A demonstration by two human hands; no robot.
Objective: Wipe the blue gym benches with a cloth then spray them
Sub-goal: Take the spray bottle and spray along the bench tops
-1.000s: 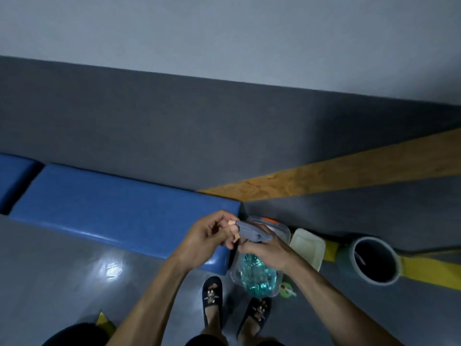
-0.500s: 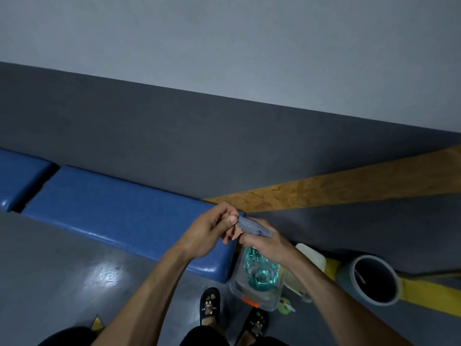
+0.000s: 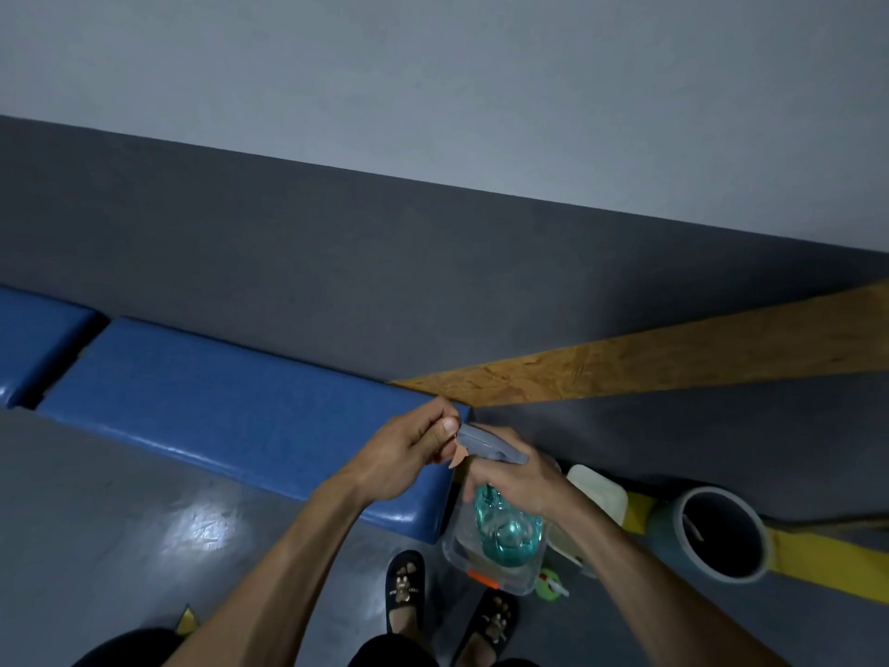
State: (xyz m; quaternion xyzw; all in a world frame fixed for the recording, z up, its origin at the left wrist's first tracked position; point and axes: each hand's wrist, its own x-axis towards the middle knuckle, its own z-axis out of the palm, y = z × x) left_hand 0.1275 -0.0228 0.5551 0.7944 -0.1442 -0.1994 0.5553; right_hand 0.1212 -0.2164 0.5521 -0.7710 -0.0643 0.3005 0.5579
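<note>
The nozzle end of a spray bottle is pinched between the thumb and curled fingers of the left hand, while the bottle's neck is wrapped closed by the right hand, just below the grey plastic trigger head. A small orange trigger tab is seen under the head. The bottle body is made of clear, rounded plastic tinted teal, and liquid is visible inside it. It is held above a clear, boxy plastic container with an orange mark near its front edge, which stands on the floor beside the person's dark sandals. Just to the left, a long blue gym bench with smooth, glossy padded vinyl and rounded edges is set against the wall; a second blue pad is separated from it by a narrow gap. To the right, a pale rectangular tub and a round grey bucket are placed on the floor. The grey floor is polished and reflective. A slanted board of rough pressed-chip wood is seen against the dark lower wall.
</note>
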